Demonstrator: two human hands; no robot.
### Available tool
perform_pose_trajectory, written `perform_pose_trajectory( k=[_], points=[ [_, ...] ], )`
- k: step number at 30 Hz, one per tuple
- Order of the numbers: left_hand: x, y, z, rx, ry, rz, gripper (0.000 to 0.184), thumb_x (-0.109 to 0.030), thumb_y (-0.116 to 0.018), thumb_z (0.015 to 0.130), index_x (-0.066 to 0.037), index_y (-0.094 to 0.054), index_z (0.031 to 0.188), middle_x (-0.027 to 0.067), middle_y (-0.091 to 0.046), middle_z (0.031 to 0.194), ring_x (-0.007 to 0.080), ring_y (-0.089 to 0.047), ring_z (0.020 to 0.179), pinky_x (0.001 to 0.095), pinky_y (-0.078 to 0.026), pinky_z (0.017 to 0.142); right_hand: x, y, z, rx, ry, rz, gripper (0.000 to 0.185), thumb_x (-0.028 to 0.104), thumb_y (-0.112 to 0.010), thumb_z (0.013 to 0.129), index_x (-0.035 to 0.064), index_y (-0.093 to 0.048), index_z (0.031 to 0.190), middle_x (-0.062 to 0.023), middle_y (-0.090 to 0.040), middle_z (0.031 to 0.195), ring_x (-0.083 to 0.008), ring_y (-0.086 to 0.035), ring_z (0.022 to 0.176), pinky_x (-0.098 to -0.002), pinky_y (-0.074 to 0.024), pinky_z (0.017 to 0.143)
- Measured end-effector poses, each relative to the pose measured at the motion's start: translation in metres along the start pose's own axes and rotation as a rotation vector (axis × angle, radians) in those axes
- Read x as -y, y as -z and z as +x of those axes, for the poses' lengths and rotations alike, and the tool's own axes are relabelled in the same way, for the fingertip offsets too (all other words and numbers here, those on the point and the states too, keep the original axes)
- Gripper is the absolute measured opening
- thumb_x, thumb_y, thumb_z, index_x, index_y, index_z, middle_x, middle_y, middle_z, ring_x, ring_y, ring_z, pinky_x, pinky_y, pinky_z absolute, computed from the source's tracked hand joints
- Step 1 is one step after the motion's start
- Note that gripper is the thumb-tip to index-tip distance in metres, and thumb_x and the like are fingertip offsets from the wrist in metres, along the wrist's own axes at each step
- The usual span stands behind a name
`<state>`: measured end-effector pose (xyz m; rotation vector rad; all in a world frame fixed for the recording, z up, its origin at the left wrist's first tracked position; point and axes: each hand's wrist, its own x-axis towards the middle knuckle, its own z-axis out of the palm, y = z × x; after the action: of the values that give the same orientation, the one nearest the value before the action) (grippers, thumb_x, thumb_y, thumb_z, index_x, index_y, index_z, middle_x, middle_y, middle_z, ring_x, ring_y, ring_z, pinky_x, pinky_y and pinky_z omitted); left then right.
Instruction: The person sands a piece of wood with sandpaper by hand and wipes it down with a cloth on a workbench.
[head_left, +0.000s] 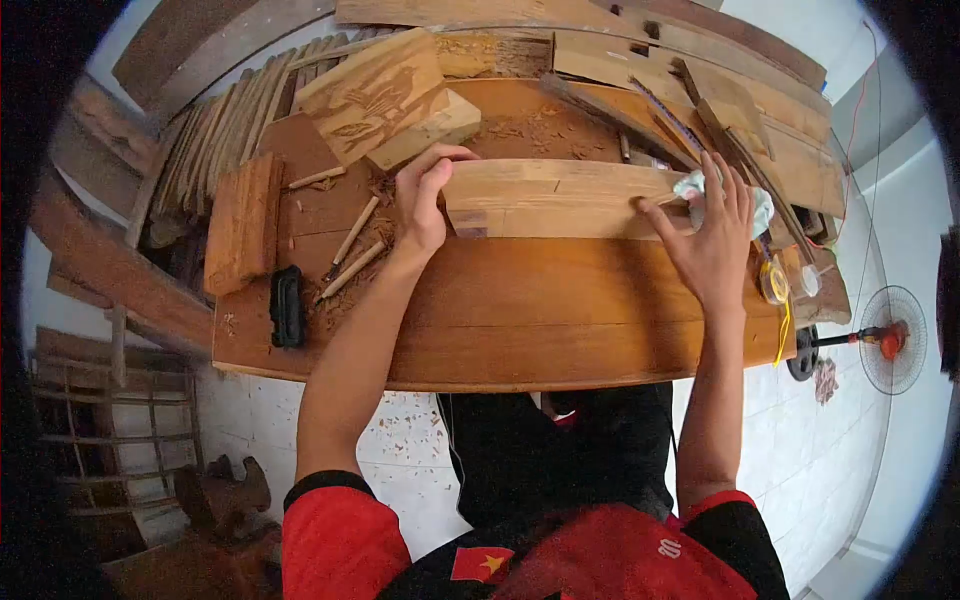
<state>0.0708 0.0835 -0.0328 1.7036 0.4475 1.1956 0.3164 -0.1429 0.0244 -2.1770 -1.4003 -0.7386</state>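
A long, pale wooden board [560, 195] stands on its edge or tilts on the brown table, its broad face towards me. My left hand [425, 195] is closed around the board's left end, the thumb in front and the fingers bent behind. At the right end, my right hand [705, 220] presses a crumpled white cloth [762, 213] against the board, with its thumb on the board's face and its fingers stretched over the cloth. Part of the cloth is hidden behind that hand.
Left lie wooden-handled carving tools [352, 228], a black case [287, 307] and a reddish wood block [243, 225]. Behind are a bird-carved panel [372, 95] and wood shavings [540, 132]. A yellow tape roll [773, 282] sits right. A fan [893, 340] stands beyond the table [560, 320].
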Motion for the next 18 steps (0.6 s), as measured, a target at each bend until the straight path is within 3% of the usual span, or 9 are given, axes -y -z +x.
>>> perform_pose_trajectory(
  k=[6, 9, 15, 18],
  points=[
    [-0.001, 0.002, 0.001, 0.032, -0.009, -0.012, 0.047, -0.037, -0.049, 0.095, 0.004, -0.070, 0.101, 0.0118, -0.073, 0.095, 0.0206, -0.065, 0.090, 0.0344, -0.049, 0.085, 0.095, -0.007, -0.004, 0.025, 0.091, 0.202, 0.108, 0.070, -0.076, 0.079, -0.0068, -0.045, 0.148, -0.0251, -0.046, 0.153, -0.0438, -0.038, 0.146, -0.0570, -0.0206, 0.126],
    [-0.003, 0.005, 0.001, 0.048, -0.008, 0.000, 0.046, -0.036, -0.050, 0.096, 0.005, -0.070, 0.101, 0.0112, -0.073, 0.095, 0.0198, -0.066, 0.091, 0.0339, -0.049, 0.084, 0.109, -0.005, -0.003, 0.070, 0.121, 0.247, 0.105, 0.067, -0.076, 0.080, -0.0031, -0.044, 0.151, -0.0236, -0.044, 0.155, -0.0428, -0.036, 0.148, -0.0567, -0.0209, 0.126],
    [0.000, 0.009, 0.002, 0.061, -0.032, 0.059, 0.043, -0.033, -0.051, 0.096, 0.005, -0.070, 0.100, 0.0104, -0.072, 0.092, 0.0190, -0.064, 0.087, 0.0333, -0.049, 0.081, 0.028, 0.009, -0.003, 0.046, 0.080, 0.186, 0.090, 0.056, -0.081, 0.083, 0.0090, -0.048, 0.152, -0.0200, -0.050, 0.152, -0.0407, -0.040, 0.145, -0.0557, -0.0274, 0.123],
    [-0.001, 0.010, 0.003, 0.044, -0.091, 0.064, 0.041, -0.032, -0.051, 0.095, 0.005, -0.069, 0.100, 0.0106, -0.071, 0.089, 0.0187, -0.063, 0.083, 0.0331, -0.048, 0.078, -0.021, 0.011, -0.007, -0.014, 0.049, 0.000, 0.088, 0.057, -0.081, 0.082, 0.0106, -0.051, 0.151, -0.0178, -0.052, 0.153, -0.0391, -0.044, 0.144, -0.0555, -0.0302, 0.121]
  ],
)
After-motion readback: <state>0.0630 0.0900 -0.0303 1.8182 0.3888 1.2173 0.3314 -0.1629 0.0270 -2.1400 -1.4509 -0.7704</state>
